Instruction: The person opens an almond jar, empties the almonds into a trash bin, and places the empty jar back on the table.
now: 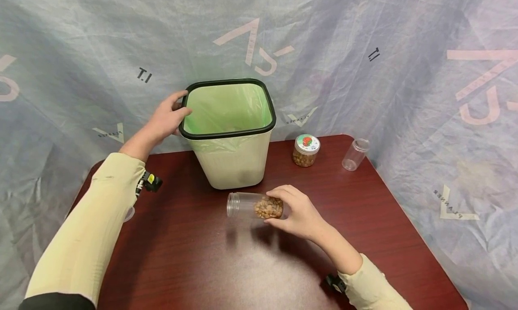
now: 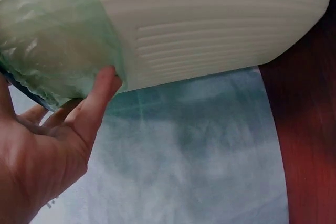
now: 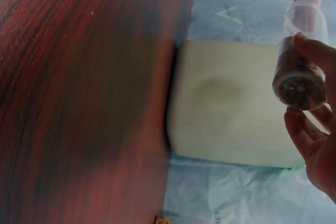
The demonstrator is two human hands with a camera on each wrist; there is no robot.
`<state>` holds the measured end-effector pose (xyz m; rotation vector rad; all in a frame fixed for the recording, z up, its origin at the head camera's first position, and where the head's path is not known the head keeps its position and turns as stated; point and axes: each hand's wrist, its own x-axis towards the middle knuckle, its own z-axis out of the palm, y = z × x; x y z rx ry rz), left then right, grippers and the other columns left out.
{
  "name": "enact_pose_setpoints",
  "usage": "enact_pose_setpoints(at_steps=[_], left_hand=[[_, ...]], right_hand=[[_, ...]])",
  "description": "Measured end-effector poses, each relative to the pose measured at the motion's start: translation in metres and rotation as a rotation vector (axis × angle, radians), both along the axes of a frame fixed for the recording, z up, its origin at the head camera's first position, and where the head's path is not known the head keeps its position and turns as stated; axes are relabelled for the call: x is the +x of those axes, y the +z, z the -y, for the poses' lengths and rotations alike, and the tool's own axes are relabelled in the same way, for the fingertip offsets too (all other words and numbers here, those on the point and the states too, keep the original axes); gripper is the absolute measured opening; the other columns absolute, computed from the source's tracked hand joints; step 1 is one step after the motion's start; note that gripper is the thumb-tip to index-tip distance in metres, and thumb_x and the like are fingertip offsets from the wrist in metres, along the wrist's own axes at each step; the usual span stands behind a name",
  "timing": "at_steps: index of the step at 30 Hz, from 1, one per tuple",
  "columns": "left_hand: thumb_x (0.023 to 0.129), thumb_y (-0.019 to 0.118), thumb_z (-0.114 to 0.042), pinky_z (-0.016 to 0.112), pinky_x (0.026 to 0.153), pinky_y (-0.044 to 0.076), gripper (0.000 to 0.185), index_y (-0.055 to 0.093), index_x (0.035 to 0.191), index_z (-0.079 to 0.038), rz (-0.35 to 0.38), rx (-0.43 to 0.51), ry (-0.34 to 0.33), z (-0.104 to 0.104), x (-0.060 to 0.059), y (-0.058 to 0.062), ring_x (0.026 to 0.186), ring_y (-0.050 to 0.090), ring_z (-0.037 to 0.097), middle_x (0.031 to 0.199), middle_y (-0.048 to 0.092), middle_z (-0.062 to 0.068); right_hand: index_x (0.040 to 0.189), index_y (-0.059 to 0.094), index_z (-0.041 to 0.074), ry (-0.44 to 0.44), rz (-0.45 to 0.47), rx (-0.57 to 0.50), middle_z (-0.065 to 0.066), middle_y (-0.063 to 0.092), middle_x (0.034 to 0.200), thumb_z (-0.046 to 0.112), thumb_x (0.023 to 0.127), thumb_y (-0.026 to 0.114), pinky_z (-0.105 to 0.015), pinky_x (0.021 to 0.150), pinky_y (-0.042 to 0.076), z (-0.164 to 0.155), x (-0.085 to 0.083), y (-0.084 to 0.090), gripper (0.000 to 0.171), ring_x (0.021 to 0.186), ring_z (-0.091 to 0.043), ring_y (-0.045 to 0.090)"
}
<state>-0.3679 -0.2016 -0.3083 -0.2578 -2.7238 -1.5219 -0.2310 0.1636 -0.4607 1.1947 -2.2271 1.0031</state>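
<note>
A white trash bin [image 1: 234, 166] with a black rim and a green liner [image 1: 226, 110] stands at the back of the table. My left hand [image 1: 167, 114] grips its rim at the left side, thumb over the top. In the left wrist view, fingers of the left hand [image 2: 58, 140] lie against the liner folded outside the bin. My right hand [image 1: 297, 213] holds a clear plastic jar [image 1: 244, 205] by its base end, in front of the bin. That jar lies sideways in the air, its uncapped mouth pointing left. Small brown nut-like pieces [image 1: 269, 207] are gathered near its base.
Behind the right hand stands a lidded jar [image 1: 305, 150] of brown pieces with a strawberry-like picture on top. An uncapped transparent jar [image 1: 356, 155] is near the table's back right corner. A clear round lid [image 1: 128, 214] shows partly beside the left sleeve. A printed grey curtain [image 1: 323, 53] hangs behind.
</note>
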Motion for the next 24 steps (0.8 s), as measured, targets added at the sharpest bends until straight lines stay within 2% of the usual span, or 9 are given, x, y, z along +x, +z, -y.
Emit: enact_pose_setpoints(at_steps=[5, 12, 19, 24], left_hand=[[0.100, 0.047, -0.026, 0.032, 0.045, 0.051, 0.062, 0.022, 0.156, -0.027, 0.005, 0.104, 0.011, 0.000, 0.001, -0.007, 0.060, 0.056, 0.010, 0.145, 0.040, 0.022], [0.099, 0.046, -0.024, 0.039, 0.051, 0.056, 0.062, 0.021, 0.156, -0.031, 0.047, 0.257, 0.022, -0.004, 0.002, -0.011, 0.064, 0.063, 0.011, 0.147, 0.036, 0.021], [0.100, 0.045, -0.027, 0.038, 0.050, 0.055, 0.061, 0.021, 0.155, -0.036, 0.081, 0.308, 0.030, -0.007, 0.003, -0.013, 0.061, 0.064, 0.011, 0.133, 0.045, 0.019], [0.101, 0.043, -0.029, 0.040, 0.052, 0.056, 0.061, 0.018, 0.156, -0.037, 0.100, 0.319, 0.023, -0.006, 0.004, -0.013, 0.063, 0.064, 0.011, 0.141, 0.039, 0.020]], right_hand=[[0.117, 0.065, 0.007, 0.006, 0.006, -0.007, -0.001, 0.062, 0.112, 0.022, 0.065, 0.092, -0.024, 0.094, 0.043, 0.002, 0.001, 0.001, 0.060, 0.107, -0.015, 0.057], [0.117, 0.065, 0.006, 0.012, 0.009, -0.015, -0.002, 0.062, 0.113, 0.022, 0.065, 0.091, -0.024, 0.094, 0.043, 0.002, 0.001, -0.001, 0.060, 0.107, -0.016, 0.057], [0.117, 0.065, 0.006, -0.002, 0.025, -0.041, -0.001, 0.062, 0.112, 0.021, 0.065, 0.092, -0.024, 0.093, 0.044, 0.001, 0.002, -0.002, 0.060, 0.105, -0.015, 0.057], [0.116, 0.065, 0.004, -0.004, 0.046, -0.090, -0.002, 0.062, 0.111, 0.019, 0.064, 0.092, -0.024, 0.091, 0.045, 0.002, 0.004, -0.001, 0.060, 0.103, -0.016, 0.058]])
